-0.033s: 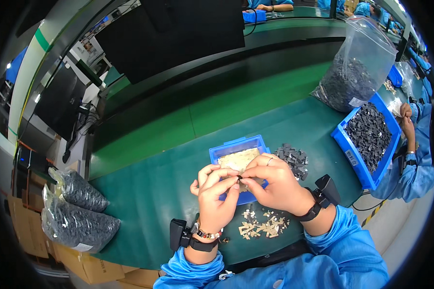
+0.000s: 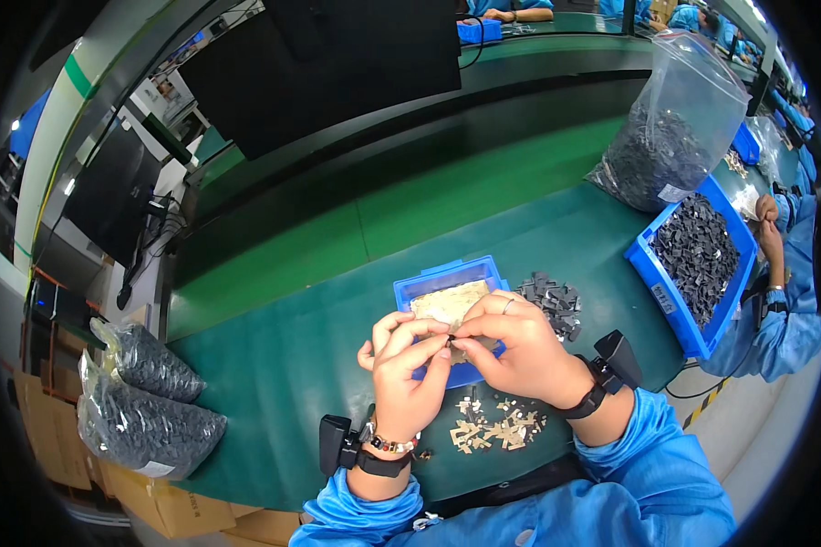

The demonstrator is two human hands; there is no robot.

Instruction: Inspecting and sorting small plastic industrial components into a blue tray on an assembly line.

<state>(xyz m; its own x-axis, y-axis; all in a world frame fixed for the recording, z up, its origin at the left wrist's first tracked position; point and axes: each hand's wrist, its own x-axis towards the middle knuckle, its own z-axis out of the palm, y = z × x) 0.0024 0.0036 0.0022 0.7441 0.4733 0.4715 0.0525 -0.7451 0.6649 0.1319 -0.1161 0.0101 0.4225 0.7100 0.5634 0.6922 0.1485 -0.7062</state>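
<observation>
My left hand (image 2: 409, 376) and my right hand (image 2: 520, 351) meet fingertip to fingertip over a small blue bin (image 2: 445, 273). Pinched between their thumbs and forefingers is a tiny black part (image 2: 451, 338); the fingers cover most of it, so its exact shape cannot be made out. Pale beige pieces (image 2: 449, 302) lie in the bin. Just beyond my right hand is a loose heap of dark grey plastic pieces (image 2: 553, 305) on the green tabletop (image 2: 283, 383). Closer to me, between my wrists, small tan and pale pieces (image 2: 500, 427) are scattered.
A larger blue bin (image 2: 673, 313) full of dark pieces stands at the right, with a big clear bag (image 2: 659, 155) of similar pieces behind it. Two filled bags (image 2: 148, 428) sit at the left edge. A co-worker's hands (image 2: 769, 228) are at the far right.
</observation>
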